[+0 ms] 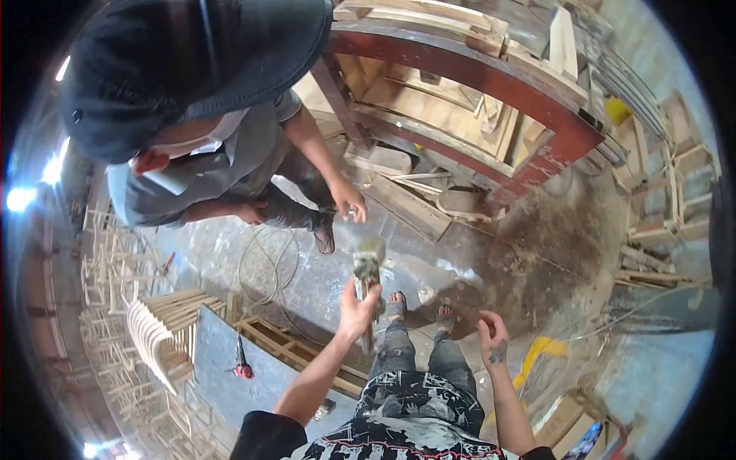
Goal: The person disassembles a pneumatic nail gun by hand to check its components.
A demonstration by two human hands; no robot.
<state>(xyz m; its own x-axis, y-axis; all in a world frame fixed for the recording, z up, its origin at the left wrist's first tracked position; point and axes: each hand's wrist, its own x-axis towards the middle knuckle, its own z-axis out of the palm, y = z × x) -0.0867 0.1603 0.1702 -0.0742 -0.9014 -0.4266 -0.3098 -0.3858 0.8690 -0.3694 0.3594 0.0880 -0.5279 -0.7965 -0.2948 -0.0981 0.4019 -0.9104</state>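
Note:
My left hand is closed around a greyish metal hand tool, held out in front of me over the floor. The tool is smeared by motion, and its exact kind does not show. Hanging by my side, my right hand is empty, with its fingers loosely curled and slightly apart. Across from me stands a person in a black cap. That person's hand reaches down just beyond the tool without touching it; their other hand rests near the waist.
At left, a blue-grey board bears a red-and-black tool. Curved wooden parts are stacked beside it. A red-framed workbench stands ahead, with a plank on the floor below. A cable loops over the concrete.

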